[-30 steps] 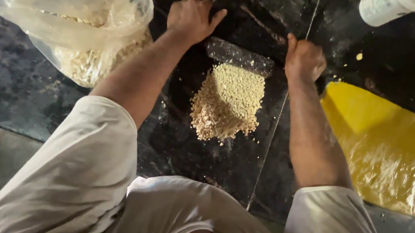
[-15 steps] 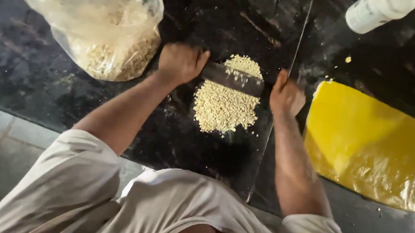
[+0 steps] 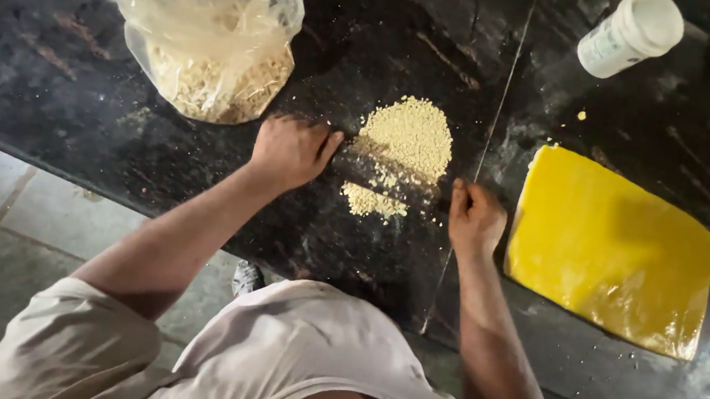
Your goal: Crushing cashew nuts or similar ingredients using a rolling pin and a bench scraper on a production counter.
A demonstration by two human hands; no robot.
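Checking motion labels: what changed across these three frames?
Both hands, left hand and right hand, drew the dark flat bar toward the body through the pale crumb heap, spreading and splitting it. Clear plastic bag and yellow sheet look unmoved.

both hands press a dark roller (image 3: 386,177) across crumbled grain (image 3: 409,136).

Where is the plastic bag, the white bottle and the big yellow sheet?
plastic bag (image 3: 207,36), head view, on its clear crinkled side above the grain.
white bottle (image 3: 630,35), head view, middle of its body.
yellow sheet (image 3: 613,245), head view, on its flat centre.
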